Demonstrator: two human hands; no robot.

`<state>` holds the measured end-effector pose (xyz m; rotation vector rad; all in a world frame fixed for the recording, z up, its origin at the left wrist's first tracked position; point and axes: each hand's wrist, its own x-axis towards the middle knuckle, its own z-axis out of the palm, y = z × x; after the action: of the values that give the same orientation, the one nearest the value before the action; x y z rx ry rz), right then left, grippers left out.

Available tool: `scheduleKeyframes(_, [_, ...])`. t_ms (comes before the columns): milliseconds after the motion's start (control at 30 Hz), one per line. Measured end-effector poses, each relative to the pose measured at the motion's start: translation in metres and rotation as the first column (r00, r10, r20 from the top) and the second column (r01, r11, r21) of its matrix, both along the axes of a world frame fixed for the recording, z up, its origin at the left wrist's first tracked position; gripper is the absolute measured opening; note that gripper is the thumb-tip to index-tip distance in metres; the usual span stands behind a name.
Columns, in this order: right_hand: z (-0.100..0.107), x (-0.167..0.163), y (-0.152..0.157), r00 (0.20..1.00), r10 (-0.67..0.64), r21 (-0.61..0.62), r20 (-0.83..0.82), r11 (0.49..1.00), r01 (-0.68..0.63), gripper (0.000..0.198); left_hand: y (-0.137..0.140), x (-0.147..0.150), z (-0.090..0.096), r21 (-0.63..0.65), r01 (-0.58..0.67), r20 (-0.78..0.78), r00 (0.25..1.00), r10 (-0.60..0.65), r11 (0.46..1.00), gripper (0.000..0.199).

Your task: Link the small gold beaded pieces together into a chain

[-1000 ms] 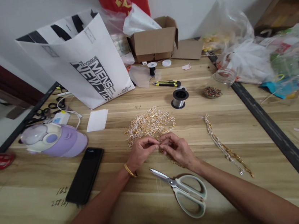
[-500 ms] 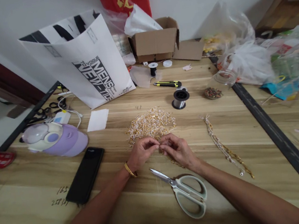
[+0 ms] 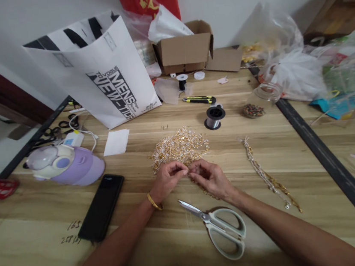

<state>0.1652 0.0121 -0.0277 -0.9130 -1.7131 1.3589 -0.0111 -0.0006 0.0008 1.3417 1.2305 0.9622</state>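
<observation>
Thumb and forefinger of the left hand (image 3: 168, 179) meet those of the right hand (image 3: 214, 179), both pinching, it seems, the end of a gold chain (image 3: 208, 192) that lies under the right palm; this appears fine fingertip handling, so the next move calls for steadiness. Just beyond lies the jewelry heap (image 3: 177, 147), while scissors (image 3: 205, 216) lie nearer the body, possibly obstructing the wrists, and a wire spool (image 3: 214, 123) stands farther.

Gold chain (image 3: 208, 193) trailing near a loose gold-and-silver heap (image 3: 179, 146)
</observation>
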Motion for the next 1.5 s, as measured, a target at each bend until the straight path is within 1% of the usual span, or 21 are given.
scheduleKeyframes(167, [-0.0010,0.0004,0.0004,1.000,-0.004,-0.025,0.014,1.000,0.005,0.016,0.0002,-0.0002,-0.0001,-0.015,-0.012,0.006,1.000,0.012,1.000,0.014])
scheduleKeyframes(300, [-0.0005,-0.0007,0.0011,0.999,0.007,-0.079,-0.045,0.997,-0.011,0.017,-0.0001,0.0002,0.0007,-0.028,-0.031,0.015,0.999,0.032,0.999,0.015])
scheduleKeyframes(433, [-0.0023,-0.0015,0.0013,0.992,-0.019,-0.120,-0.121,0.993,0.005,0.019,-0.0006,0.0010,0.0027,-0.038,-0.052,0.020,0.998,0.052,0.998,0.014])
scheduleKeyframes(567, [-0.0027,-0.0009,0.0017,0.988,-0.052,-0.131,-0.149,0.991,0.033,0.021,-0.0004,0.0011,0.0027,-0.038,-0.058,0.022,0.998,0.059,0.998,0.015])
scheduleKeyframes(800, [0.0010,0.0007,0.0034,0.991,-0.067,-0.127,-0.119,0.991,0.052,0.021,0.0001,0.0007,-0.0013,-0.038,-0.072,0.032,0.997,0.073,0.997,0.015])
scheduleKeyframes(1033, [0.0017,0.0016,0.0049,0.988,-0.094,-0.068,-0.121,0.994,0.086,0.017,-0.0002,0.0015,0.0013,-0.025,-0.070,0.028,0.997,0.070,0.997,0.015])
scheduleKeyframes(1100, [0.0019,0.0011,0.0050,0.985,-0.110,-0.082,-0.132,0.992,0.100,0.018,-0.0002,0.0015,0.0018,-0.020,-0.068,0.024,0.997,0.069,0.997,0.015])
scheduleKeyframes(1300, [0.0052,-0.0003,0.0055,0.960,-0.161,-0.191,-0.230,0.975,0.118,0.027,0.0003,0.0018,0.0015,-0.026,-0.067,0.026,0.997,0.067,0.997,0.013])
scheduleKeyframes(1433, [0.0057,0.0002,0.0068,0.963,-0.154,-0.192,-0.222,0.975,0.112,0.022,0.0005,0.0018,0.0006,-0.027,-0.061,0.025,0.998,0.061,0.998,0.012])
scheduleKeyframes(1500, [0.0053,0.0003,0.0071,0.965,-0.155,-0.184,-0.213,0.976,0.116,0.022,0.0003,0.0016,-0.0002,-0.018,-0.056,0.023,0.998,0.056,0.998,0.012])
